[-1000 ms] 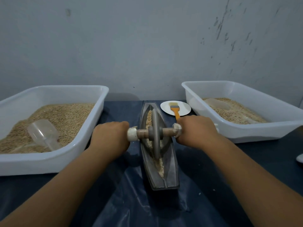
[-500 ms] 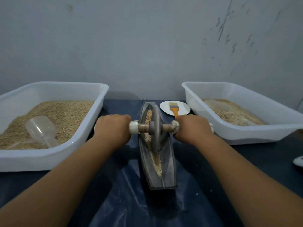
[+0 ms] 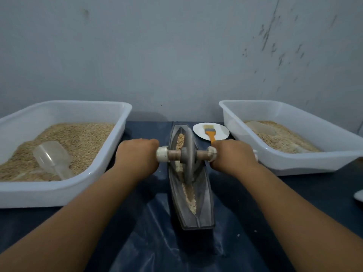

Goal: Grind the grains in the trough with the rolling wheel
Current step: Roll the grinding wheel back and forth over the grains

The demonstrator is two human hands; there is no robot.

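Observation:
A grey boat-shaped trough (image 3: 206, 205) lies lengthwise on the dark table between my arms. Tan grains (image 3: 190, 197) lie along its groove, near and far of the wheel. The grey rolling wheel (image 3: 189, 156) stands upright in the groove, around the trough's middle. A wooden axle with white end caps runs through it. My left hand (image 3: 137, 156) grips the axle's left end and my right hand (image 3: 232, 154) grips its right end, both fists closed round it.
A white tub (image 3: 64, 191) of grain with a clear scoop (image 3: 52, 159) stands at left. A second white tub (image 3: 306, 161) with grain and a scoop stands at right. A white plate (image 3: 220, 130) holding an orange-handled brush (image 3: 210, 134) lies behind the trough. A wall rises close behind.
Both hands have pushed the wheel a little away from me along the trough, uncovering more ground grain at the near end.

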